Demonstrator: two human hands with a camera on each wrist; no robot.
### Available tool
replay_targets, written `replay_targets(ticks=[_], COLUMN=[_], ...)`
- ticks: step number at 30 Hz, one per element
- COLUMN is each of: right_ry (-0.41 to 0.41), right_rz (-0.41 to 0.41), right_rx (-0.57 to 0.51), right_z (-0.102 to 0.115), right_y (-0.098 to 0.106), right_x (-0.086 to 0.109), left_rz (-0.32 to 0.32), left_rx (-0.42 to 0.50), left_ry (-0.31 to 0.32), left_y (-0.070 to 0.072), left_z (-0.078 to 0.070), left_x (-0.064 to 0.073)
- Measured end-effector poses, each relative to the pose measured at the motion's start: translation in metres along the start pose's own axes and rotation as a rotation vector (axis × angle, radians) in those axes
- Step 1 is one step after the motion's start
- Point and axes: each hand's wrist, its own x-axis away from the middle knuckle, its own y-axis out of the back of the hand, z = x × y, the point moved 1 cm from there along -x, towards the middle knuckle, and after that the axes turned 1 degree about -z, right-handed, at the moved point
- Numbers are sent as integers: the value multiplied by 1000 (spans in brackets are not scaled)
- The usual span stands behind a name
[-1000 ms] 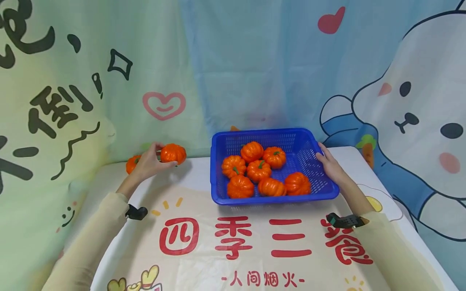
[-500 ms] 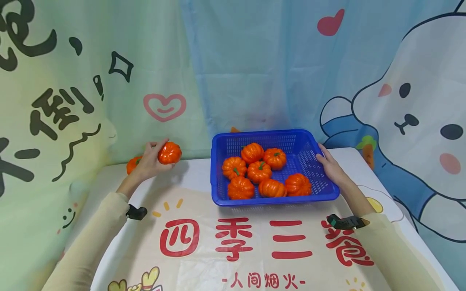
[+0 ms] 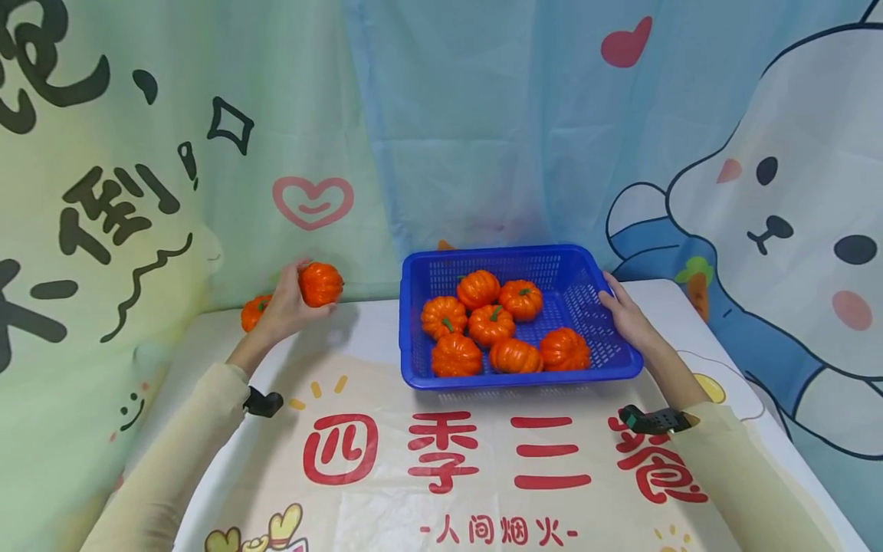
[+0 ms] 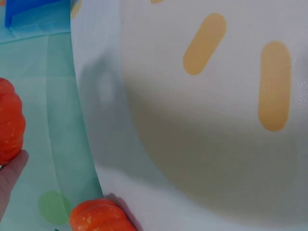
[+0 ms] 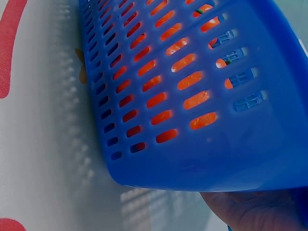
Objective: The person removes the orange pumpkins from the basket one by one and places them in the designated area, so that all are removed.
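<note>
In the head view my left hand [image 3: 284,308] holds a small orange pumpkin [image 3: 321,284] above the back left of the table. The left wrist view shows part of this pumpkin [image 4: 8,122] at its left edge, with my thumb against it. A second pumpkin [image 3: 254,313] lies behind my left wrist, partly covered. My right hand [image 3: 629,313] grips the right side of a blue plastic basket [image 3: 517,381], thumb at the rim. Several pumpkins [image 3: 490,325] sit inside it. Through the slots of the basket wall [image 5: 192,159], orange shows in the right wrist view.
A white table [image 3: 372,322] bears a beige printed mat [image 3: 386,383] with red characters. Behind it hangs a printed curtain [image 3: 455,138], close to the table's back edge. A thin cable [image 3: 717,359] runs along the right side.
My left hand has turned the pumpkin it holds and shifted it slightly left and up. My right hand and the basket stay almost where they were.
</note>
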Motion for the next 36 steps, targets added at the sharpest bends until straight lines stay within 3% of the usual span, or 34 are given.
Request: replay_targets(ticks=[6, 10, 18, 28, 36], right_ry=[12, 29, 26, 23, 19], right_rz=[-10, -24, -34, -36, -40], right_rx=[13, 37, 43, 44, 55], right_z=[-19, -30, -32, -32, -33], right_y=[5, 8, 7, 6, 7], right_x=[-17, -27, -26, -25, -25], left_rz=[-17, -39, -71, -5, -1], left_rx=[-50, -34, -45, -84, -87], left_ry=[55, 69, 166, 121, 151], left_y=[0, 0, -2, -2, -4], left_z=[0, -1, 0, 0, 2], left_x=[1, 2, 5, 7, 10])
